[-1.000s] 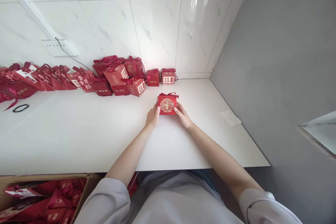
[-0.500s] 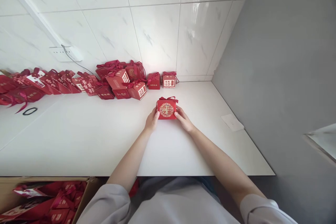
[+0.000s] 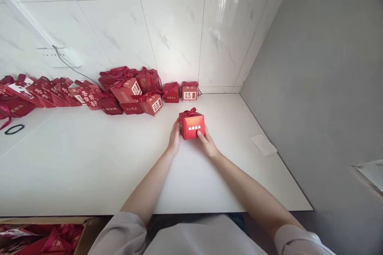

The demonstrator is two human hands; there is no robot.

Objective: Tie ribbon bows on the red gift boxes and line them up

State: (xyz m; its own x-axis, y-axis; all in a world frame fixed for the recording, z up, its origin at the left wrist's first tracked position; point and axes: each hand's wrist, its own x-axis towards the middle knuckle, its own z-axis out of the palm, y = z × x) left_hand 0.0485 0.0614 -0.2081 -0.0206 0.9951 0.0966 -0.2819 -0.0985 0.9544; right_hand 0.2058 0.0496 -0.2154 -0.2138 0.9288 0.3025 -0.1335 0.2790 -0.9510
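Observation:
A red gift box (image 3: 192, 123) with a ribbon bow on top is held between my two hands over the white table (image 3: 119, 175). Gold characters show on the side facing me. My left hand (image 3: 174, 140) presses against its left side, fingers partly hidden behind it. On the other side, my right hand (image 3: 208, 143) grips the box with the thumb on its front face. Beyond it, a small red box (image 3: 171, 93) and a box with a white character label (image 3: 189, 92) stand near the wall.
Several red gift boxes (image 3: 125, 89) are piled at the back left, beside a row of flatter red packages (image 3: 54, 91). A black loop (image 3: 14, 129) lies at the far left, a white paper (image 3: 263, 144) at the right. A cardboard carton (image 3: 85, 233) of red packages sits below the table edge.
The gift box has been turned, so a plain side with gold characters faces me instead of the round gold emblem. My right thumb has shifted onto its front. The view has moved slightly.

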